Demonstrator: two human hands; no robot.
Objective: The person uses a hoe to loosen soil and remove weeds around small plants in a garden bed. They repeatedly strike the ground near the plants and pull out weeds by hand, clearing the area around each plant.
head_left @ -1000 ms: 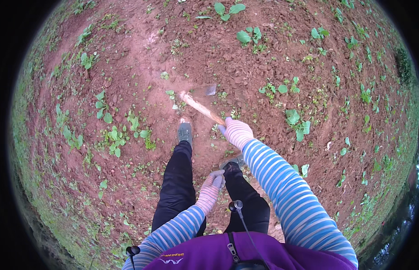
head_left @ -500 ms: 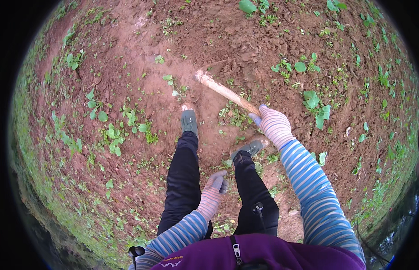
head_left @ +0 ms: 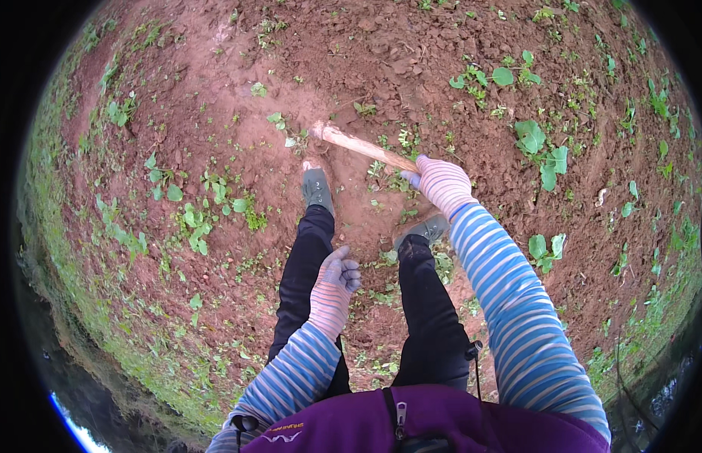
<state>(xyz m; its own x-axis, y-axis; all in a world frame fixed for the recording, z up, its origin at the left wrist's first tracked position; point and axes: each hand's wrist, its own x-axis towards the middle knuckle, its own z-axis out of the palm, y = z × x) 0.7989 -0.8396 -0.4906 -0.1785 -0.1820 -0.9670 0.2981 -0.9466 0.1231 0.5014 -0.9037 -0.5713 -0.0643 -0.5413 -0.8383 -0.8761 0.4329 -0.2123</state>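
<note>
Head view: right hand [head_left: 444,185] clamps a wooden handle [head_left: 366,147], upper centre; left hand [head_left: 336,278] curls below centre, contents unclear. One-handed holding seems the step; shifting the handle likely calls for steadiness.

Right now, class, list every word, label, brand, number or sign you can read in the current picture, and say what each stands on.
Readable text: none.
Purple top: a small line of yellow lettering and a white emblem, too small and blurred to read.
Wooden handle in the right hand: no writing visible.
</note>
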